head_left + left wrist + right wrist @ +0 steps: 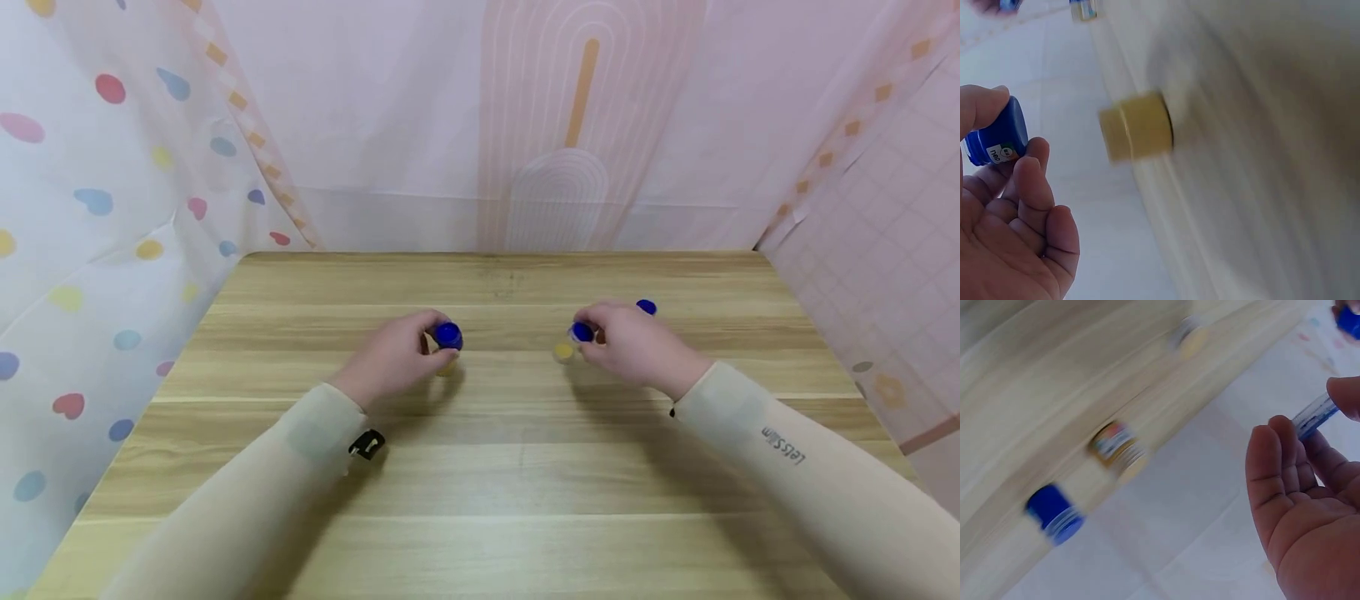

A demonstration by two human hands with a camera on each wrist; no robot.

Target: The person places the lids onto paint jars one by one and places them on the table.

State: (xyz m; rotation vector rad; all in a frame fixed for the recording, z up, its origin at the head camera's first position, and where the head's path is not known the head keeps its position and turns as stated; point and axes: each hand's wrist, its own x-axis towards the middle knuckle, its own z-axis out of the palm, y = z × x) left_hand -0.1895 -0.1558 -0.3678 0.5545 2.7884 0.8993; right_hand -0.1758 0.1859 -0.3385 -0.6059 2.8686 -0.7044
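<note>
In the head view my left hand (397,354) holds a small blue paint jar (448,336) tilted between thumb and fingers. A label shows on the jar's side in the left wrist view. Just below that hand, a yellow jar (1138,128) stands on the table. My right hand (630,346) pinches a thin clear lid (1316,415), smeared with blue, by its edge. Beside the right hand's fingertips stands another yellow jar (1116,450) with a label. A second blue jar (1054,512) stands behind the right hand, partly hidden by it in the head view.
The wood-grain table (517,467) reaches back to a pale patterned curtain (390,125). Dotted cloth (97,250) hangs along the left side and checked cloth (900,217) along the right. A black strap end (367,444) sticks out by the left sleeve.
</note>
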